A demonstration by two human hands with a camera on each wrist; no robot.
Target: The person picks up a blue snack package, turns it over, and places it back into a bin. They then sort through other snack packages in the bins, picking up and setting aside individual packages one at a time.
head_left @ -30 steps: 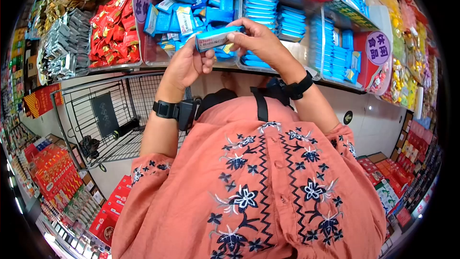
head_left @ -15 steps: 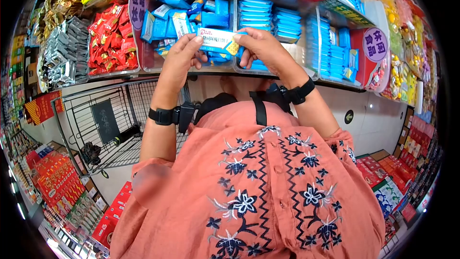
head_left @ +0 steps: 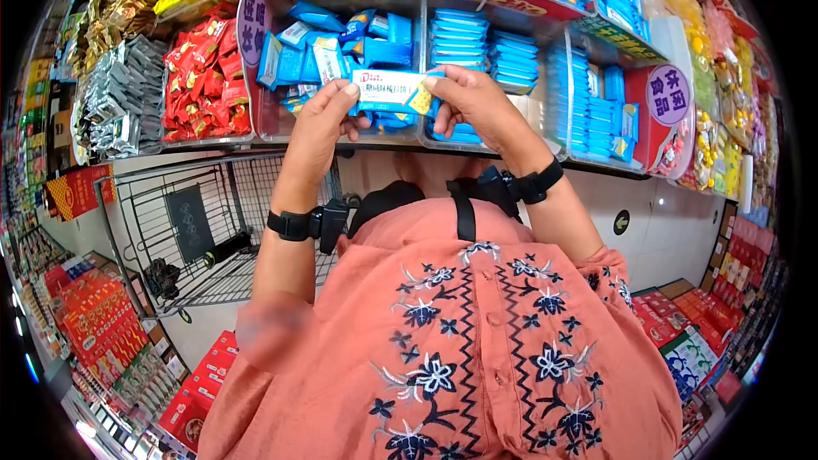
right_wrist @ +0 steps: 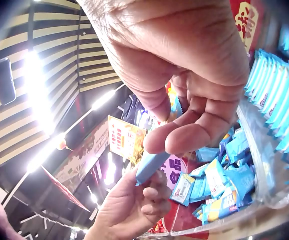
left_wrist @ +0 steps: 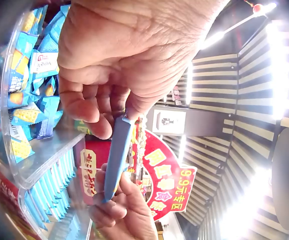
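A blue and white packet of crackers [head_left: 388, 92], with biscuits pictured at one corner, is stretched level between both hands, its printed face turned up. The left hand [head_left: 327, 105] pinches one end between thumb and curled fingers. At the other end, the right hand [head_left: 479, 102] pinches it the same way, thumb on top. Edge-on, the packet [left_wrist: 118, 159] looks thin in the left wrist view. Below and beyond the hands, loose blue packets [head_left: 307, 57] fill a clear bin, and a neighbouring bin holds stacked blue packets [head_left: 457, 37].
Red packets [head_left: 204, 77] and silver packets [head_left: 128, 89] lie in bins to the left. A wire shopping cart [head_left: 213, 230] stands below the shelf at the left. Purple round signs [head_left: 667, 94] edge the bins. Red boxes [head_left: 85, 311] are stacked behind on the left.
The packet has turned from showing its narrow side to showing its broad printed face. Both hands still hold its ends and have shifted slightly; the right hand now grips the end corner.
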